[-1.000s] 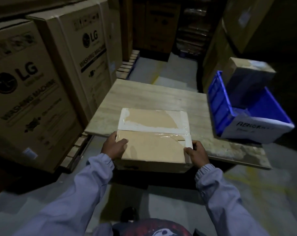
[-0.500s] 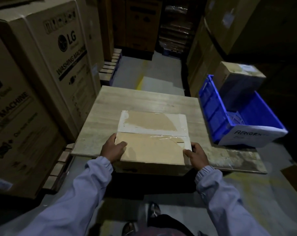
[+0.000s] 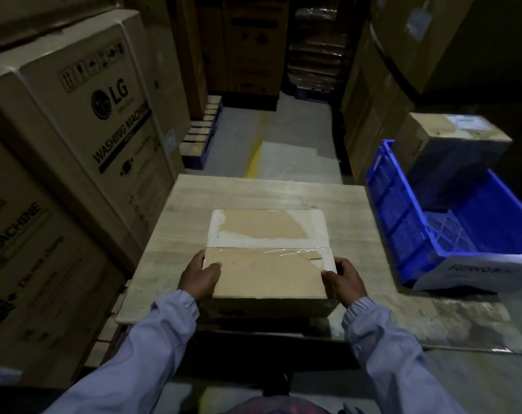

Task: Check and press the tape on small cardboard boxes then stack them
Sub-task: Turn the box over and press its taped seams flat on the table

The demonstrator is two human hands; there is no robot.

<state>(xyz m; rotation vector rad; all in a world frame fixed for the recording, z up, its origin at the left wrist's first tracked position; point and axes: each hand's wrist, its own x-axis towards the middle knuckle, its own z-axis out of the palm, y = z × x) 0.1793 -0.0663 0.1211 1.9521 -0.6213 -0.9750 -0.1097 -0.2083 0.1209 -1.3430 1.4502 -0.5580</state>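
"LG" and "WASHING MACHINE" on large carton [image 3: 104,121], partly legible writing on blue crate's label [image 3: 475,271]

Tan cardboard box [image 3: 268,273] with white patches, blue perforated crate [image 3: 403,222], lilac sleeves [image 3: 152,348].

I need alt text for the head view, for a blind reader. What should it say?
A person's left hand and right hand grip the near corners of a taped small cardboard box on a wooden table. A blue crate holding another box sits at right; LG washing machine cartons stand at left.
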